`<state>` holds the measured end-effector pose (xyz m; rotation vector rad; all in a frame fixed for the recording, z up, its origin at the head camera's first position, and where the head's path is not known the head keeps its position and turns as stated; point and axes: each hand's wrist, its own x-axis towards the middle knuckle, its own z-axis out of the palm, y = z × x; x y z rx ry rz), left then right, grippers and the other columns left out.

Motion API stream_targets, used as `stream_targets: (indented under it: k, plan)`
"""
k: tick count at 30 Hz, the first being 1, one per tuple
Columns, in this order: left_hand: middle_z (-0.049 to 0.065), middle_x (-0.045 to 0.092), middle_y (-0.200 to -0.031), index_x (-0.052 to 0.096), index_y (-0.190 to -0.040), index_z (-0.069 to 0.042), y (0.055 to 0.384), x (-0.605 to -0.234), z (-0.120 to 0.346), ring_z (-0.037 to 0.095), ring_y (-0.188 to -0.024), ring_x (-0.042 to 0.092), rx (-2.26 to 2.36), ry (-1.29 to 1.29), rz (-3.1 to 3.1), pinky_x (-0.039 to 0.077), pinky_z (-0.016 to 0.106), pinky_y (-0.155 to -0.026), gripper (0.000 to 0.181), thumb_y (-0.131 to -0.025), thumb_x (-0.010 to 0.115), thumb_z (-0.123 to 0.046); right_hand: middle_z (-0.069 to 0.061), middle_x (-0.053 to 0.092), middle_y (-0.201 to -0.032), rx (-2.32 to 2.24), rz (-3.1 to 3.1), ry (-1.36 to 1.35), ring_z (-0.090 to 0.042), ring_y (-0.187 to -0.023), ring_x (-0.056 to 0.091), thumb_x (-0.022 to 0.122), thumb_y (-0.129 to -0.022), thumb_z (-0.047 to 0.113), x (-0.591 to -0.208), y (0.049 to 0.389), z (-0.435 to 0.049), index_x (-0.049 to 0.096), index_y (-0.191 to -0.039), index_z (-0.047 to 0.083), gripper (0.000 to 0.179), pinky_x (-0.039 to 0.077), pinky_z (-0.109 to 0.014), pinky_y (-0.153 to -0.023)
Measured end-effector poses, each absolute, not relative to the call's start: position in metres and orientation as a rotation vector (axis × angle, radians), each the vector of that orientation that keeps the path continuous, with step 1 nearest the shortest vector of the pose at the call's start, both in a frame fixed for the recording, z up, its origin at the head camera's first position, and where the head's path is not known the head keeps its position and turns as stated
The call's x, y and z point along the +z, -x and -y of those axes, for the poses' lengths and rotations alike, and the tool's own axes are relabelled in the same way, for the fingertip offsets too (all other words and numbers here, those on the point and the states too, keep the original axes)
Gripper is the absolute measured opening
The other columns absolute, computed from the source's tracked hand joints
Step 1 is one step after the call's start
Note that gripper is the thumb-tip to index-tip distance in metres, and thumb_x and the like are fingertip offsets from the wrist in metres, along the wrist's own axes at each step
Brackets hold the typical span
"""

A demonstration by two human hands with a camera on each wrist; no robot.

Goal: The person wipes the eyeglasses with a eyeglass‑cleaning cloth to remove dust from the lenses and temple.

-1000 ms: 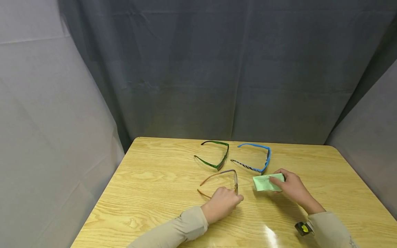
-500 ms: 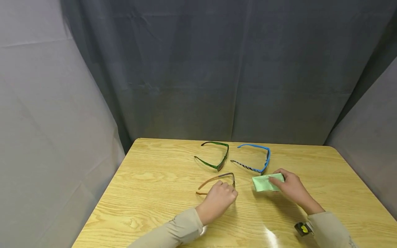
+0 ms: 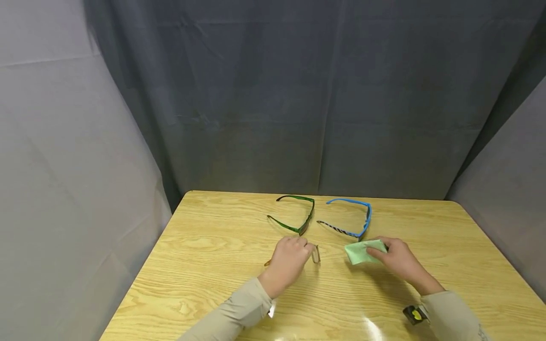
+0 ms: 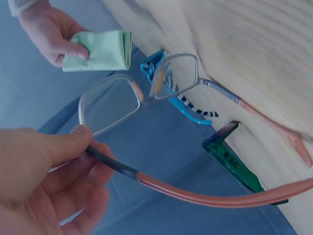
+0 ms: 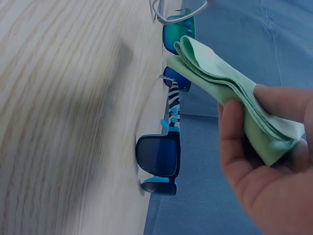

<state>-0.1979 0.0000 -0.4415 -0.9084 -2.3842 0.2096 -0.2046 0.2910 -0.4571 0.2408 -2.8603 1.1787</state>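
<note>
Between thumb and fingers, my left hand [image 4: 58,181] pinches a pair of clear-lens eyeglasses [image 4: 115,104] near the hinge of one temple. The frame is pale grey and the temples turn orange-brown towards their tips. From the head view, the left hand [image 3: 286,263] covers much of these glasses, with one lens showing at its right. My right hand [image 3: 398,260] grips a folded light green cloth [image 5: 239,93], thumb on one face and fingers on the other. The cloth is held above the table, to the right of the glasses, without touching them.
Green-framed sunglasses [image 3: 308,221] and blue sunglasses [image 3: 369,218] with a zebra-striped temple lie unfolded towards the back of the wooden table [image 3: 204,265]. A dark grey curtain [image 3: 256,104] hangs behind it. Lighter cloth panels [image 3: 77,189] stand at both sides.
My left hand has moved left and slightly away from me, carrying the eyeglasses with it. My right hand and the cloth have shifted only slightly left.
</note>
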Motion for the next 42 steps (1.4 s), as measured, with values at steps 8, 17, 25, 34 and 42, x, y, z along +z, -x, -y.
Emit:
stream_targets:
  k: [8,17,25,34,42]
  plan:
    - [-0.007,0.059,-0.060,0.067,-0.085,-0.015,0.206,-0.435,0.013,-0.001,-0.041,0.035,-0.102,0.829,2.486,0.025,0.013,-0.037,0.013,-0.088,0.065,-0.028,-0.008,0.066,-0.089,1.145,2.830,-0.243,-0.013,-0.065,0.046,0.060,-0.095,0.023,-0.451,0.200,-0.285,0.068,-0.106,-0.001,0.028,0.039,-0.028,-0.058]
    - [0.000,0.069,-0.080,0.065,-0.099,-0.006,0.214,-0.438,0.027,0.002,-0.055,0.056,-0.597,0.911,2.429,0.044,0.013,-0.052,0.013,-0.094,0.059,-0.016,-0.009,0.069,-0.098,1.144,2.778,-0.220,-0.015,-0.069,0.050,0.058,-0.096,0.030,-0.446,0.196,-0.279,0.067,-0.113,0.002,0.034,0.042,-0.030,-0.062]
    - [0.006,0.072,-0.090,0.069,-0.103,-0.001,0.215,-0.441,0.032,0.012,-0.072,0.069,-0.736,0.924,2.284,0.052,0.018,-0.063,0.017,-0.092,0.061,-0.011,-0.010,0.069,-0.095,1.148,2.743,-0.196,-0.014,-0.070,0.053,0.059,-0.095,0.026,-0.444,0.193,-0.275,0.068,-0.111,0.001,0.031,0.045,-0.028,-0.061]
    - [0.005,0.071,-0.083,0.071,-0.098,0.000,0.218,-0.447,0.038,0.009,-0.062,0.065,-1.045,0.876,2.264,0.047,0.012,-0.055,0.014,-0.089,0.065,-0.010,-0.021,0.068,-0.100,1.067,2.573,-0.138,-0.019,-0.071,0.057,0.060,-0.095,0.020,-0.441,0.187,-0.266,0.068,-0.110,-0.003,0.029,0.044,-0.027,-0.056]
    - [0.004,0.071,-0.083,0.070,-0.095,-0.003,0.220,-0.450,0.048,0.004,-0.063,0.063,-1.199,0.853,2.277,0.049,0.014,-0.056,0.014,-0.091,0.063,-0.014,-0.018,0.070,-0.096,0.949,2.334,-0.216,-0.026,-0.077,0.066,0.071,-0.084,0.003,-0.438,0.191,-0.250,0.072,-0.101,-0.001,0.018,0.042,-0.007,-0.059]
